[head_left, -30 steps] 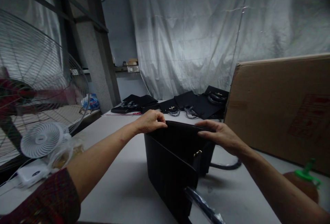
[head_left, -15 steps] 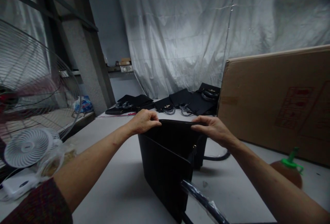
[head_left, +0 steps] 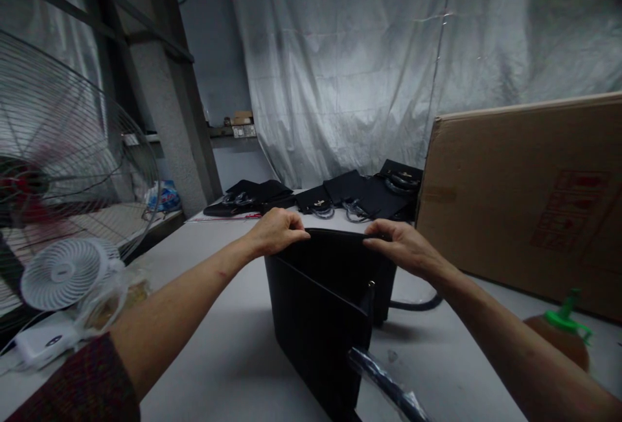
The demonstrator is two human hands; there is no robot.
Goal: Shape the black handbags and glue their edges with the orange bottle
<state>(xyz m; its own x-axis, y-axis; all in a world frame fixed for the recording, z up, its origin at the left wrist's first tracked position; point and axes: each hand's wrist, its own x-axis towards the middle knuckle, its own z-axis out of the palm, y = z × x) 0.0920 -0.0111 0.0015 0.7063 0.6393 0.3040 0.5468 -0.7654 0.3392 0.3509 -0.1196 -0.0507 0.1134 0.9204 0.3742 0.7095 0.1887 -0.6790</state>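
Note:
A black handbag (head_left: 321, 331) stands upright on the white table, its top gaping toward me. My left hand (head_left: 282, 230) pinches the far rim near its left end. Farther right along that same rim, my right hand (head_left: 394, 240) grips the edge between thumb and fingers. One handle (head_left: 383, 380), wrapped in clear plastic, sticks out from the near side. Another handle (head_left: 418, 304) lies out to the right behind the bag. A small metal zip end (head_left: 372, 284) shows at the right corner of the opening. The inside is too dark to make out.
Several black bags (head_left: 359, 192) lie along the table's far edge. A large cardboard box (head_left: 515, 195) stands at right, with a green-capped bottle (head_left: 558, 338) before it. To the left are a small white fan (head_left: 65, 273), a large caged fan (head_left: 63, 150) and a white device (head_left: 48, 342).
The whole scene has shifted slightly rightward as my view turned a little left. Both hands keep their hold on the bag's far rim.

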